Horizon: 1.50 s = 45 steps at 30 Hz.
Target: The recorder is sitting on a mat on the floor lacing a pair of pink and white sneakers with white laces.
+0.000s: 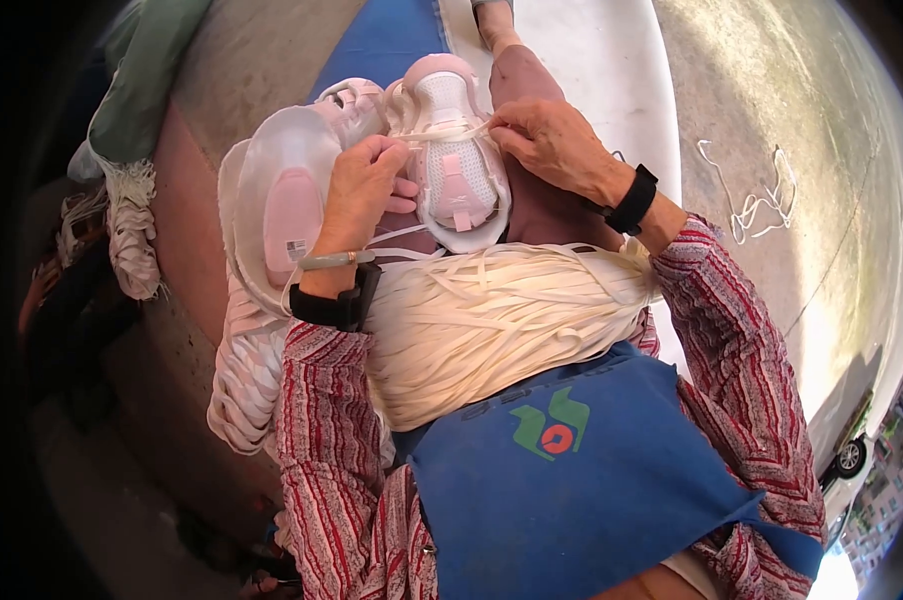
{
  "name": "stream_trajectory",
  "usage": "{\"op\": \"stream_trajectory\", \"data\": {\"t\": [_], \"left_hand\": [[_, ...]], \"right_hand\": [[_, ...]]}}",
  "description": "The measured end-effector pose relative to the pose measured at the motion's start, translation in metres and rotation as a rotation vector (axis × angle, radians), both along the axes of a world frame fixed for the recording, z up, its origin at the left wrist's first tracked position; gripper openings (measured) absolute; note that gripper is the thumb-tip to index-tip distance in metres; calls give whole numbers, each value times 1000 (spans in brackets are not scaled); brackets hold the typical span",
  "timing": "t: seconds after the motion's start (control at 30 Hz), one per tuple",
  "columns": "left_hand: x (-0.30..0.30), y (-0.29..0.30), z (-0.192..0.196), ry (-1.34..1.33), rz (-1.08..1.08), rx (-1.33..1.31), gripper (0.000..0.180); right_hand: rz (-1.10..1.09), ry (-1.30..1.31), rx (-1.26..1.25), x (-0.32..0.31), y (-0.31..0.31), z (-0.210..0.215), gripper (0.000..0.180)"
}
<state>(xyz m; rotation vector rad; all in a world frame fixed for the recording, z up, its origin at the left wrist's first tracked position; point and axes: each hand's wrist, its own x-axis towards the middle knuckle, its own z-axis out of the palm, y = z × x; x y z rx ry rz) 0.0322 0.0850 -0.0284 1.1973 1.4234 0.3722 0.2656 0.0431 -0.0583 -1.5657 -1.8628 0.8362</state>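
Observation:
A pink and white sneaker (456, 185) rests across my lap with its heel nearest me. A pale shoelace (442, 134) runs over the shoe's upper. My left hand (364, 188) pinches that lace at the shoe's left side, with the lower fingers curled beside it. On the right, my right hand (557, 145) pinches the lace between thumb and forefinger. The exact grip points are partly hidden by the fingers. Between my forearms a thick bundle of cream laces (502, 315) lies over my lap.
A whitish shoe sole with a pink insert (294, 215) and another pink shoe (354, 108) lie left of the sneaker. More bundled laces (247, 375) hang below the sole. A loose white lace (757, 210) lies on the floor at right. Green cloth (147, 80) hangs far left.

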Motion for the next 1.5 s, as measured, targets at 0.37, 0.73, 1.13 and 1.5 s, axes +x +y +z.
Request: {"op": "stream_trajectory", "data": {"t": [0.37, 0.73, 1.13, 1.5], "left_hand": [[3, 7, -1, 162, -127, 153, 24], [10, 4, -1, 167, -65, 203, 19], [14, -26, -3, 618, -443, 792, 30], [20, -26, -15, 588, -524, 830, 24]], "right_hand": [[77, 17, 37, 0, 8, -4, 19], [155, -66, 151, -6, 15, -12, 20], [-44, -301, 68, -22, -23, 10, 26], [55, -301, 93, -28, -18, 2, 22]]}}
